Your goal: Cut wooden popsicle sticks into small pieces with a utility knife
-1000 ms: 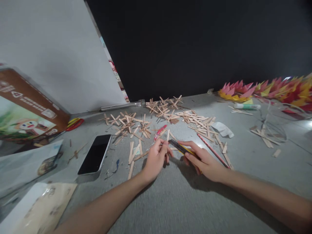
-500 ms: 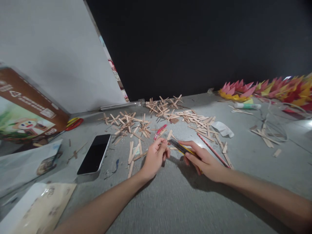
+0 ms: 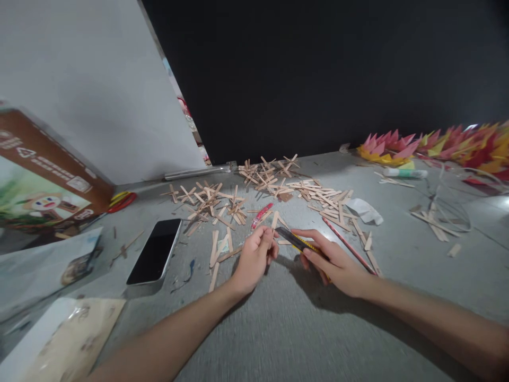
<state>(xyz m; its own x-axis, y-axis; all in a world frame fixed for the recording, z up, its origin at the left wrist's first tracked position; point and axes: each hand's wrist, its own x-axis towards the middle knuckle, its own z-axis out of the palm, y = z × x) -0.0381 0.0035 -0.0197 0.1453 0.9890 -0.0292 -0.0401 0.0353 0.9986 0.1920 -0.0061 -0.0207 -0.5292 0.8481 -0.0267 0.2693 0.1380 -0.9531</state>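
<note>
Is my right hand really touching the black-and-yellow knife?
Touching. The head view plainly shows the right hand closed around the knife.

The left forearm [image 3: 186, 323], at the lower left of the frame, is bare and slim, narrowing to the wrist and widening toward the bottom edge, where its outline goes soft with blur. The right forearm [image 3: 429, 315], at the lower right, is likewise bare as far as the right edge, with the same smooth taper. Near the middle of the frame, the left hand [image 3: 254, 257] and the right hand [image 3: 334, 262] are ungloved, with slender fingers and narrow wrists (the fingernails are too small to make out).
</note>
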